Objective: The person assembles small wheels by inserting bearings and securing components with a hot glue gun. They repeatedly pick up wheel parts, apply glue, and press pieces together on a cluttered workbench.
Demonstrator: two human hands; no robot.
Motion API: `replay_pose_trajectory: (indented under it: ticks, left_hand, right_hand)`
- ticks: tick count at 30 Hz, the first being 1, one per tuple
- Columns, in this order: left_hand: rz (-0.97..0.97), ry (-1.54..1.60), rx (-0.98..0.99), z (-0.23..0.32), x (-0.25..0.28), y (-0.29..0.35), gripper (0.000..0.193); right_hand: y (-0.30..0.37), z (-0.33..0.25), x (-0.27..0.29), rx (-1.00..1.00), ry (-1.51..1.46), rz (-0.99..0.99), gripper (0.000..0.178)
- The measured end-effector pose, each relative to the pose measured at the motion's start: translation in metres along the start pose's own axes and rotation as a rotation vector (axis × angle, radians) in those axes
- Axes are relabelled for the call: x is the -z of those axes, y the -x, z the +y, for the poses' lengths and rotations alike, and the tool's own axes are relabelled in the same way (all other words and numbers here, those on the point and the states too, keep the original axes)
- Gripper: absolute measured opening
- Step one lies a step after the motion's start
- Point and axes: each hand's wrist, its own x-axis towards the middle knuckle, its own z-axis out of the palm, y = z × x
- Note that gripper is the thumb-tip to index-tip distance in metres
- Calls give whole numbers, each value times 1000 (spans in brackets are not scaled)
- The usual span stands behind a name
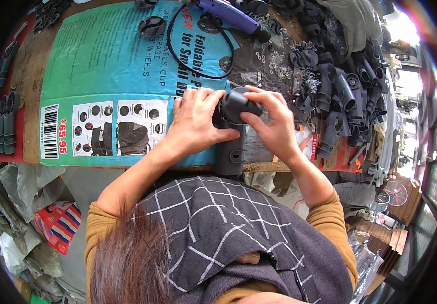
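A dark grey plastic tube fitting [230, 156] lies at the near edge of the table, its slotted end toward me. On its far end sits a round black plastic cap [238, 104]. My right hand [274, 119] pinches this cap between thumb and fingers. From the other side my left hand [195, 119] closes round the fitting's far end, its thumb lying across the tube. The joint between cap and fitting is partly hidden by my fingers.
Flattened printed cardboard [107, 61] covers the tabletop. A purple power screwdriver [228, 15] with a black cord [173, 45] lies at the back. Grey tube fittings [345, 91] pile up at right, beside small metal rings [276, 63]. More fittings [0, 126] stand in a row at left.
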Motion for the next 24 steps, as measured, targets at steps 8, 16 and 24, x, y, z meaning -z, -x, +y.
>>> replay_pose_trajectory:
  ticks: [8, 16, 24]
  left_hand:
    - [-61, -7, -84, -12, 7, -14, 57]
    - [-217, 50, -65, -2, 20, -30, 49]
    - [-689, 38, 207, 23, 29, -46, 61]
  right_hand:
    - [-12, 16, 5, 45, -9, -233, 38]
    - [-3, 34, -17, -65, -325, -219, 46]
    - [39, 36, -30, 51, -319, -65, 39]
